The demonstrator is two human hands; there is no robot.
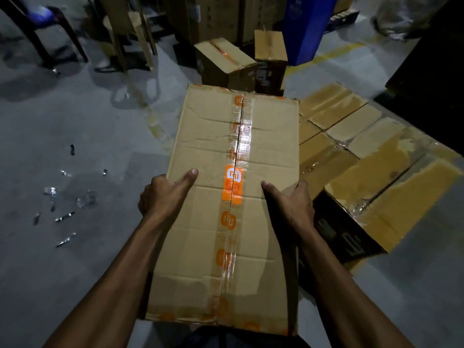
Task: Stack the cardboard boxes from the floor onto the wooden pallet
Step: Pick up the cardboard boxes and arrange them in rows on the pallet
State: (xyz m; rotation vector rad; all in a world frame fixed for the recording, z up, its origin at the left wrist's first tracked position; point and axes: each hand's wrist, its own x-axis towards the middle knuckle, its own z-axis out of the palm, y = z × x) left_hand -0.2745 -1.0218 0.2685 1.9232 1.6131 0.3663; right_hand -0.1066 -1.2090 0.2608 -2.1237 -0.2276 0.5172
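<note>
I hold a long cardboard box flat in front of me, its top seam sealed with clear tape printed with orange logos. My left hand grips its left edge, thumb on top. My right hand grips the right edge the same way. To the right, a low layer of several taped cardboard boxes lies side by side; whatever they rest on is hidden. Two more boxes stand on the floor just beyond the held box.
Grey concrete floor with scraps of clear tape at the left. A chair and wooden frames stand at the back left. Tall cartons and a blue object line the back. A yellow floor line runs at the right.
</note>
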